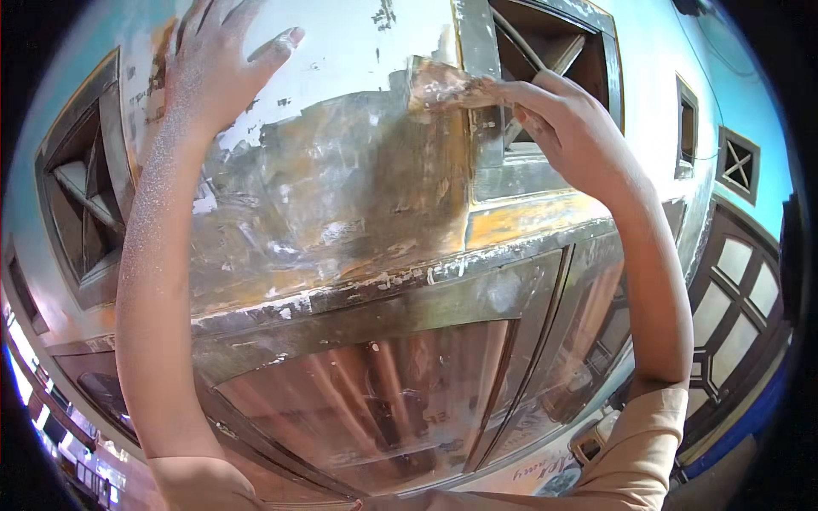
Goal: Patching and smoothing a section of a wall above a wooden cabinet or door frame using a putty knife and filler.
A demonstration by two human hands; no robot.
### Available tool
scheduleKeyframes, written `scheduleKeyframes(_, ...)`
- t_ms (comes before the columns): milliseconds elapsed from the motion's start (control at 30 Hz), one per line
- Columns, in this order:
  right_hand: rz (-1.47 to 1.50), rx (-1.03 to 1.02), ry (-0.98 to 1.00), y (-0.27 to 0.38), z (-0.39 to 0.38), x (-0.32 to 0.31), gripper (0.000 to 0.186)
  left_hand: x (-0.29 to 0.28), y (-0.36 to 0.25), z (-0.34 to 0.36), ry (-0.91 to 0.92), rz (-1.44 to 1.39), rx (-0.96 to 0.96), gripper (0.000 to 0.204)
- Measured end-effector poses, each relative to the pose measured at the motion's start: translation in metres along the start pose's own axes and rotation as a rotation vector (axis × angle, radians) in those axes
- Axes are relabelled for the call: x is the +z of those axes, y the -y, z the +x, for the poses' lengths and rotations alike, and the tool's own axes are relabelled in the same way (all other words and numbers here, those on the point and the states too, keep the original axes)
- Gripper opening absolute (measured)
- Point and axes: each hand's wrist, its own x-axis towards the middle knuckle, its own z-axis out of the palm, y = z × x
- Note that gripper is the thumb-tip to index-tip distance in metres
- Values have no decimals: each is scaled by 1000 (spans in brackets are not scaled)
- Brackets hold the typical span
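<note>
In front of me is a wall [341,170] with peeling white paint and bare grey-brown patches. My right hand [567,128] grips a worn, brownish scraper [443,85] with a broad end that meets the wall, just left of a framed vent opening [554,60]. The edge of the white paint runs close to the scraper. My left hand [217,68] is raised at the upper left with its fingers spread, near or against the wall; contact is hard to tell. White dust covers that hand and forearm.
A second vent opening [85,192] with crossed slats is at the left. Below the scraped patch runs a chipped wooden ledge [341,294], with glass panes [366,400] under it. A panelled door [737,281] stands at the right, beneath a small crossed vent [738,166].
</note>
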Motion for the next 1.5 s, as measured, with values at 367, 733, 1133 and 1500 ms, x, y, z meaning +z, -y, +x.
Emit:
scheduleKeyframes(367, 31, 26, 12, 7, -18, 6, 32, -7, 3, -1, 61, 44, -6, 74)
scheduleKeyframes(733, -41, 26, 53, 0, 5, -10, 32, 34, 34, -8, -195, 67, 146, 65)
scheduleKeyframes(1133, -12, -39, -3, -8, -15, 0, 36, 24, 27, -38, -129, -11, 105, 68)
scheduleKeyframes(1500, -61, 33, 71, -3, 9, -19, 33, 22, 34, -38, -74, -27, 129, 68)
